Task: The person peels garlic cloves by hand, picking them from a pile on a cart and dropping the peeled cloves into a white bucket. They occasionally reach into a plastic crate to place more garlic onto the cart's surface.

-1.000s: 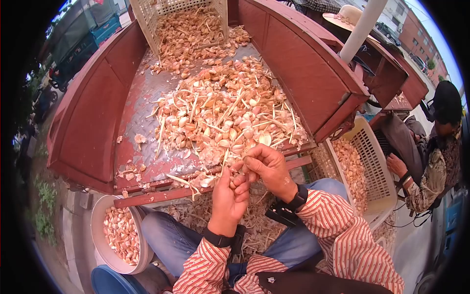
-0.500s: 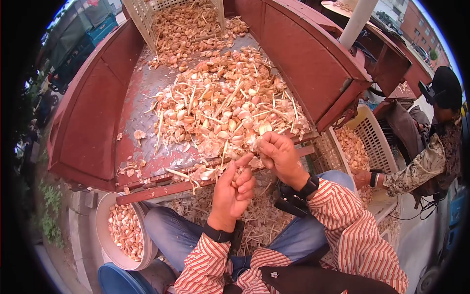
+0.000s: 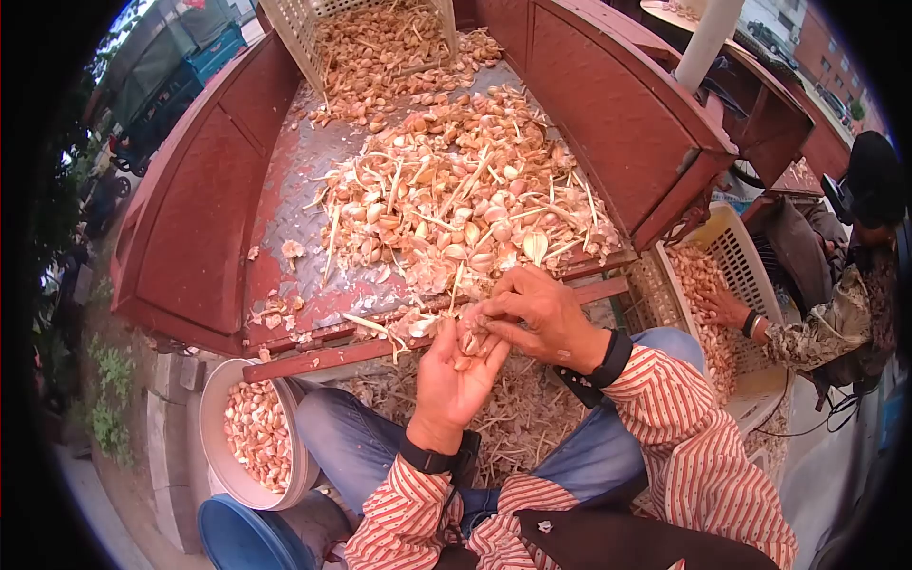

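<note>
My left hand (image 3: pixel 454 385) is cupped, palm up, around a few garlic cloves (image 3: pixel 465 361) at the front edge of the red metal cart bed. Bent over it from the right, my right hand (image 3: pixel 546 318) has its thumb and fingers closed on the garlic at the left fingertips. Exactly what the right fingers pinch is partly hidden. Just beyond both hands lies a pile of loose garlic cloves, dry stalks and papery skins (image 3: pixel 456 204). One stalk (image 3: pixel 363 323) pokes over the near edge.
A white bucket (image 3: pixel 217 442) of cloves stands at lower left, beside a blue bucket (image 3: pixel 249 532). Another person's hand (image 3: pixel 727 309) reaches into a crate (image 3: pixel 746 261) of garlic at right. A plastic basket (image 3: pixel 293 43) spills garlic at the back. Skins litter the ground (image 3: pixel 508 418).
My right hand has moved left and down onto the left hand, which has opened into a cup showing cloves. The view has shifted slightly. The other person's hand has moved up and farther into the crate.
</note>
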Motion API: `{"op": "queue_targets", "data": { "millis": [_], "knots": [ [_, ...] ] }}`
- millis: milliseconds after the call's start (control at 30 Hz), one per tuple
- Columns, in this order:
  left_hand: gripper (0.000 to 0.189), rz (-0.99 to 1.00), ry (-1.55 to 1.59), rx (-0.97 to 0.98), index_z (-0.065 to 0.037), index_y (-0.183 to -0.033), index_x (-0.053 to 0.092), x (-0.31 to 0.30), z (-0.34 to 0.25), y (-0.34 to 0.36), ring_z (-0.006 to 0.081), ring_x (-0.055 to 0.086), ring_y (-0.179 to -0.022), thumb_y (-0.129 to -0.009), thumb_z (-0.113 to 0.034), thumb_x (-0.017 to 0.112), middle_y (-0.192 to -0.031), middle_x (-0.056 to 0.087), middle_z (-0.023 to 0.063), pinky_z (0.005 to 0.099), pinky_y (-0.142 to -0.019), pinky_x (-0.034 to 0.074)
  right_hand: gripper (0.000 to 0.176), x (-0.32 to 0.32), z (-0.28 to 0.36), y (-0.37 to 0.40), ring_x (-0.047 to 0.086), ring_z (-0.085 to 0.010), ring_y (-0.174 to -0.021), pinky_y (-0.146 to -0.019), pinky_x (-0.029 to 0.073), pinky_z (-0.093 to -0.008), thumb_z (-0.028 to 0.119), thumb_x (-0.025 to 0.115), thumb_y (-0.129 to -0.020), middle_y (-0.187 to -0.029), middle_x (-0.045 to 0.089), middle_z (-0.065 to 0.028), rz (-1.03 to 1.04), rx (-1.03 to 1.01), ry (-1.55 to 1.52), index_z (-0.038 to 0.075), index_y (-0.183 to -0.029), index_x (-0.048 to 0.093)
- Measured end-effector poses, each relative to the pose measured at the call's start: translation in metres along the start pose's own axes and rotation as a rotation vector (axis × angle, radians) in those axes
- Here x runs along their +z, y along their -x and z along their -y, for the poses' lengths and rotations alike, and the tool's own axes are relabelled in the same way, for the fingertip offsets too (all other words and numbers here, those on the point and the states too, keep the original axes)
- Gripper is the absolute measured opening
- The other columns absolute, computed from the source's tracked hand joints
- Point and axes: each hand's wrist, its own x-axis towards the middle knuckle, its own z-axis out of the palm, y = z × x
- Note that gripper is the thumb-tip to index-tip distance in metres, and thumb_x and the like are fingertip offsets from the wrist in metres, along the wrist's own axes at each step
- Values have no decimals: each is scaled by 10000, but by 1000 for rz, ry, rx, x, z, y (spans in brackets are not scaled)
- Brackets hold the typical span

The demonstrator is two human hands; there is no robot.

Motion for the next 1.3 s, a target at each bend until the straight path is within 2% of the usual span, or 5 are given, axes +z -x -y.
{"op": "queue_targets", "data": {
  "millis": [400, 633, 767, 900, 1300],
  "knots": [
    [280, -138, -588, 55, 39, -1159, 481, 4, 7, -3, 141, 603, -863, -937, -130, 449, -988, 596, 91, 229, -710, 528, 132, 8, -12, 11, 535, -252, -696, -629, 425, -337, 119, 606, -738, -746, 524, -110, 32, 245, -264, 4, -730, 541],
    [270, -107, -235, -93, 35, -1156, 477, -5, -5, -3, 101, 505, -665, -924, -103, 466, -866, 569, 96, 144, -511, 425, 96, -2, -21, 13, 480, -51, -653, -609, 406, -215, 120, 565, -837, -727, 522, 23, -52, 598, -1289, 41, -783, 556],
    [270, -155, -116, -117, 34, -1153, 460, 3, -4, 4, 113, 501, -667, -941, -131, 432, -869, 563, 103, 145, -495, 416, 139, -15, -37, 15, 479, -46, -667, -602, 404, -219, 148, 522, -883, -730, 516, 31, -21, 562, -1128, 33, -806, 542],
    [240, -99, -175, -99, 17, -1111, 477, 5, -11, 13, 88, 471, -635, -946, -150, 428, -845, 547, 87, 147, -458, 385, 104, 4, -16, 13, 531, -194, -635, -578, 419, -306, 112, 574, -834, -723, 515, -68, -31, 110, -142, 14, -862, 558],
    [157, -291, -975, 338, -6, -982, 547, 23, 7, 21, 7, 380, -507, -921, -140, 491, -668, 511, -26, 140, -442, 296, 108, 4, 15, 4, 555, -261, -617, -482, 426, -358, 168, 608, -777, -749, 520, -93, 55, -65, -51, 73, -820, 578]
  ]
}}
